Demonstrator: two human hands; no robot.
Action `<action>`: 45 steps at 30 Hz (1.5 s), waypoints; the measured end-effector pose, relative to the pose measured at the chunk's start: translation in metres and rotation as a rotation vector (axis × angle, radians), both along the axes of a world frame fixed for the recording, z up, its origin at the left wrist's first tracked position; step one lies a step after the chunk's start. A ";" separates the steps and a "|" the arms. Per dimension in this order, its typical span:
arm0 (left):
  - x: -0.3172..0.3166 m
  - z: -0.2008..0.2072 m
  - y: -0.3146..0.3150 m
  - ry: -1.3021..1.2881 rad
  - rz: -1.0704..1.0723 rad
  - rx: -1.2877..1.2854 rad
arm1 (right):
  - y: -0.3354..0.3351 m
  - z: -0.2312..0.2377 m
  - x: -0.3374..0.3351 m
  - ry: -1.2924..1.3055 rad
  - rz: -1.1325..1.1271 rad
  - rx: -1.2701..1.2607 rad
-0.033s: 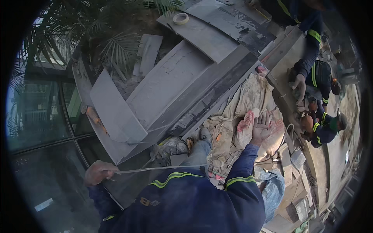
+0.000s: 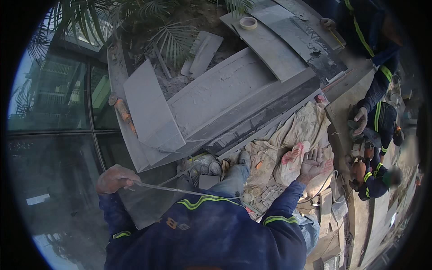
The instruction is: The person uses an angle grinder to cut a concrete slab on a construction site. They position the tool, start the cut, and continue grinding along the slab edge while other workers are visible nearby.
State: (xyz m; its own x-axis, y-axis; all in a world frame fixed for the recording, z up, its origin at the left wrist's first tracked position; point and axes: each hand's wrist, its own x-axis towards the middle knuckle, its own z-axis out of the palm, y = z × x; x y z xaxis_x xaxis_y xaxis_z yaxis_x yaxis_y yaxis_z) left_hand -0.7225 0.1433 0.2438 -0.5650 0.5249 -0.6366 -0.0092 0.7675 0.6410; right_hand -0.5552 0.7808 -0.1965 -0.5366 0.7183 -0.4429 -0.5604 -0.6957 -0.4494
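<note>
Pale cord (image 2: 180,189) gripped in closed left hand (image 2: 114,178) fingers, long axis running rightward toward the torso; right hand (image 2: 313,163) open, well apart.

Note that your left hand (image 2: 114,178) is closed around a thin pale strip (image 2: 180,190); its fingers curl under, so you cannot see the fingertips. The strip's far end passes behind your blue sleeve (image 2: 202,225) and is hidden. Your own torso covers the ground directly below you. Your shoe (image 2: 244,158) shows only at the toe; the leg hides the rest. The co-worker (image 2: 375,180) at the right rim is blurred and partly cut off, and what that person's gloved hand (image 2: 360,120) holds cannot be told
</note>
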 end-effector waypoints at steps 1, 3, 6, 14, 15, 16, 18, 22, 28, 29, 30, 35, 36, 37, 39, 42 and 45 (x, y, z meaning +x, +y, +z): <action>0.012 0.003 -0.018 0.174 -0.016 0.046 | -0.005 0.006 -0.021 -0.015 0.145 0.090; 0.028 0.024 -0.013 -0.015 0.259 0.138 | -0.034 0.024 -0.019 -0.129 0.355 0.227; 0.046 -0.013 -0.027 0.127 -0.017 0.086 | -0.096 0.051 -0.035 -0.277 0.649 0.431; 0.081 -0.082 -0.121 0.231 -0.054 0.080 | -0.315 0.180 -0.255 -0.421 1.095 1.395; 0.082 -0.100 -0.139 0.234 -0.011 0.060 | -0.335 0.171 -0.282 -0.475 1.121 1.470; 0.079 -0.114 -0.155 0.243 0.024 0.034 | -0.341 0.148 -0.314 -0.417 1.066 1.691; 0.077 -0.147 -0.173 0.244 0.027 0.011 | -0.362 0.111 -0.355 -0.450 0.995 1.962; 0.081 -0.253 -0.173 0.229 -0.081 -0.083 | -0.426 0.079 -0.390 -0.648 0.909 2.087; 0.117 -0.404 -0.119 0.512 -0.138 -0.009 | -0.559 0.113 -0.414 -0.928 0.764 2.188; 0.128 -0.420 -0.113 0.618 -0.156 -0.012 | -0.584 0.124 -0.413 -0.890 0.766 2.212; 0.135 -0.427 -0.108 0.729 -0.177 -0.015 | -0.599 0.132 -0.419 -0.926 0.767 2.243; 0.118 -0.394 -0.109 0.322 -0.246 0.150 | -0.632 0.110 -0.450 -0.998 0.662 2.326; 0.103 -0.369 -0.118 0.165 -0.271 0.189 | -0.638 0.100 -0.452 -1.123 0.702 2.290; 0.084 -0.339 -0.132 0.016 -0.305 0.234 | -0.638 0.091 -0.455 -1.171 0.685 2.280; 0.054 -0.283 -0.168 -0.106 -0.288 0.309 | -0.640 0.073 -0.454 -1.264 0.661 2.262; 0.005 -0.239 -0.238 -0.093 0.036 0.522 | -0.652 0.063 -0.445 -1.233 0.583 2.299; -0.060 -0.219 -0.316 -0.036 0.632 0.486 | -0.642 0.065 -0.445 -1.264 0.538 2.322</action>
State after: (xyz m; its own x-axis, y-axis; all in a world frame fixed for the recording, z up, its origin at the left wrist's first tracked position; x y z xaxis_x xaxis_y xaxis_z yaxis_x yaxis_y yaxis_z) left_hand -0.7821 -0.1730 0.0252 -0.8317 0.3358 -0.4422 -0.3765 0.2444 0.8936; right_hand -0.9999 0.1390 -0.1316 -0.9401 0.2595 0.2211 0.2530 0.9657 -0.0576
